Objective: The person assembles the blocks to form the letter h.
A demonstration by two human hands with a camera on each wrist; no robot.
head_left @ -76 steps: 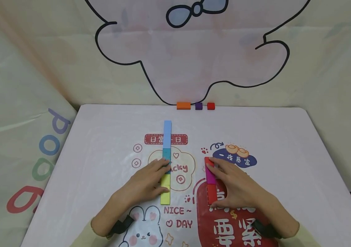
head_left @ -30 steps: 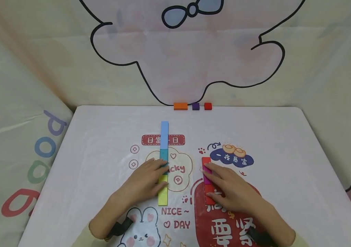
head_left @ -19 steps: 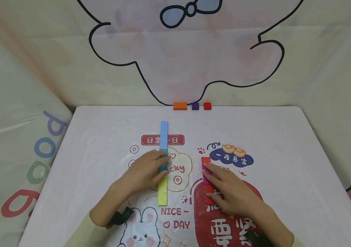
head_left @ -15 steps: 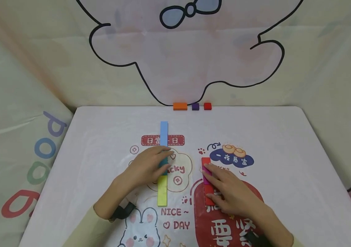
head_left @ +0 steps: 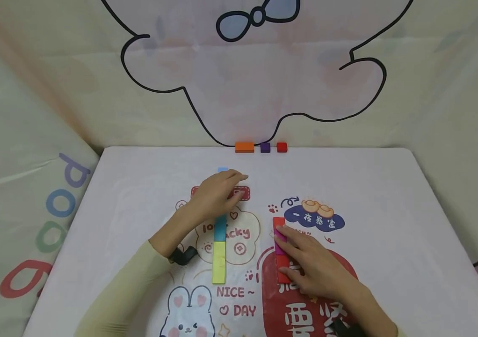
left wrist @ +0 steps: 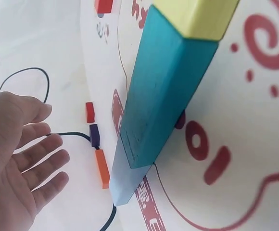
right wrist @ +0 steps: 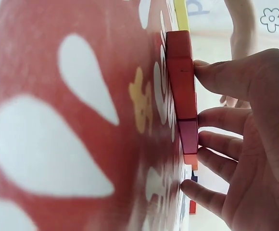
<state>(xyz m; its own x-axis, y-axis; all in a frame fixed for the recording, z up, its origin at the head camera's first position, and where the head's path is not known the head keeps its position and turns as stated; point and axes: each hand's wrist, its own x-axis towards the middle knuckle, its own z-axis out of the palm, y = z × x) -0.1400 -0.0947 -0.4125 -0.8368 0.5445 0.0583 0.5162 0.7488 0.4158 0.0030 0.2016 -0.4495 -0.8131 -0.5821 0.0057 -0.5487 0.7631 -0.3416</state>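
Observation:
In the head view, a light blue block (head_left: pixel 222 169), a teal block (head_left: pixel 220 229) and a yellow block (head_left: pixel 219 263) lie end to end in a straight row. My left hand (head_left: pixel 215 195) hovers over the far part of that row, hiding most of the light blue block; its loosely bent fingers hold nothing in the left wrist view. To the right is a shorter row: an orange-red block (head_left: pixel 278 221), a magenta block (head_left: pixel 280 249) and a red block (head_left: pixel 283 271). My right hand (head_left: pixel 316 262) rests on this row, thumb on the red block, fingertips at the magenta one.
At the table's back edge stand an orange block (head_left: pixel 244 147), a small purple block (head_left: pixel 265 148) and a small red block (head_left: pixel 282 147). A printed white mat (head_left: pixel 138 187) covers the table. Behind it hangs a patterned cloth (head_left: pixel 75 56).
My left hand has left the teal and yellow blocks and moved forward, away from me, over the light blue block. The right hand stays on its row. Both rows keep their places.

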